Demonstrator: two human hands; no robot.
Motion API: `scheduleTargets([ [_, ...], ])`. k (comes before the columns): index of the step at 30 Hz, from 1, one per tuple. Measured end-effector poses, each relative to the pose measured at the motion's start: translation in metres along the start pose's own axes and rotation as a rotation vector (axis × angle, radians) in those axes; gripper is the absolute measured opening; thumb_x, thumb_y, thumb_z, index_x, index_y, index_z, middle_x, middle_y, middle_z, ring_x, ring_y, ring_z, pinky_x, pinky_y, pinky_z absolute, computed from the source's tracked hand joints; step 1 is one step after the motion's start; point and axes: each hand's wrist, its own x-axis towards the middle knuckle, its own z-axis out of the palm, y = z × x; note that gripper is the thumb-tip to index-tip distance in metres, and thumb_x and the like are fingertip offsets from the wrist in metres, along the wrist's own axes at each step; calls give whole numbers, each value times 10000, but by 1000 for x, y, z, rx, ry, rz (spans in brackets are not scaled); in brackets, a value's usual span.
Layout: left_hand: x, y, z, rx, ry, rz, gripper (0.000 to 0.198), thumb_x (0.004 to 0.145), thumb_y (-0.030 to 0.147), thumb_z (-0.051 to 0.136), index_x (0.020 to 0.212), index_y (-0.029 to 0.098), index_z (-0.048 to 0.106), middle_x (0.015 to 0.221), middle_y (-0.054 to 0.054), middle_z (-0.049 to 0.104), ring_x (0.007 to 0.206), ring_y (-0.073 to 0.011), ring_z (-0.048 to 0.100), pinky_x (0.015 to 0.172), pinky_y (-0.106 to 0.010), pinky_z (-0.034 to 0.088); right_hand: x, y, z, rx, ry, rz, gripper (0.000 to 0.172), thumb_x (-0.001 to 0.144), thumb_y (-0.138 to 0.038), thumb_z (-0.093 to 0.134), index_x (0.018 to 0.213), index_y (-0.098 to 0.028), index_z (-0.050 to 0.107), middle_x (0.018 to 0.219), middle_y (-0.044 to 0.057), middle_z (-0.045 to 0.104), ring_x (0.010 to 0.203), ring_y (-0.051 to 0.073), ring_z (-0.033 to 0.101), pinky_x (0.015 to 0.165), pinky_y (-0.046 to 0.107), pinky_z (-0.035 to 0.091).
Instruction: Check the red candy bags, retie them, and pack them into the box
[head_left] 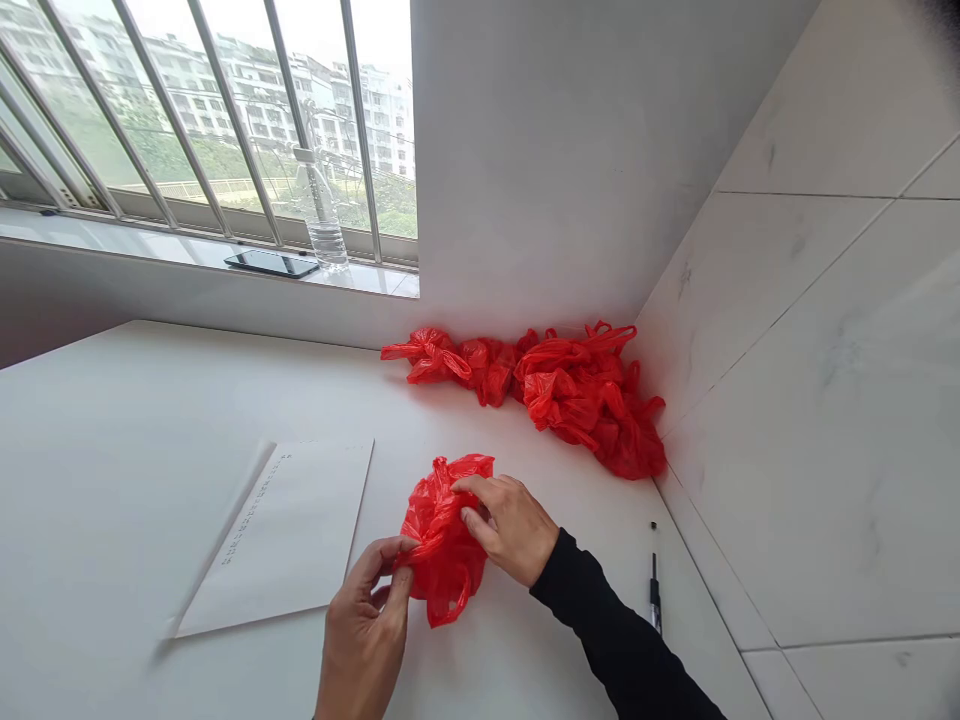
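Note:
A crumpled red plastic bag [448, 560] rests on the white table, gathered up around its middle. My left hand [369, 615] pinches its left side between thumb and fingers. On the right side, my right hand [510, 522] grips the bag near its upper folds, thumb below and fingers over the top. One loop of the bag hangs toward me below the hands. Whatever may be inside the bag is hidden by the red plastic.
Several red plastic bags [577, 385] lie heaped against the wall corner. A white paper sheet [289, 535] with writing is at the left. A black pen [655, 595] and its cap [653, 525] lie at right. On the sill are a phone [272, 263] and a water bottle [328, 240].

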Motion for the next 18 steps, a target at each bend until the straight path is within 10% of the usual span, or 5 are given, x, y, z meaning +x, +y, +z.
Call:
scheduleTargets([
  [10,6,-5,-33,113,161,-34,297,773,440,614,984,234,652,976,-55,694,861,-247,682,642,-307,563,-2,22,-36,-47,103,138,81,853,-151,534,844,-195,602,827,48,615,826,216,542,775,365,433],
  [14,-1,-1,-26,309,152,275,389,845,429,580,1211,307,628,1338,-80,557,1264,-310,510,552,-265,528,-3,10,-38,13,52,37,271,822,-122,566,1077,-207,603,1094,59,643,1020,228,534,911,371,437],
  [18,-3,-2,-17,447,24,519,282,871,390,604,1136,325,675,1183,-62,645,1157,-290,556,894,-414,527,-4,-5,-29,73,-54,-36,278,837,-175,611,1108,-238,626,1045,5,695,940,188,583,881,312,442],
])
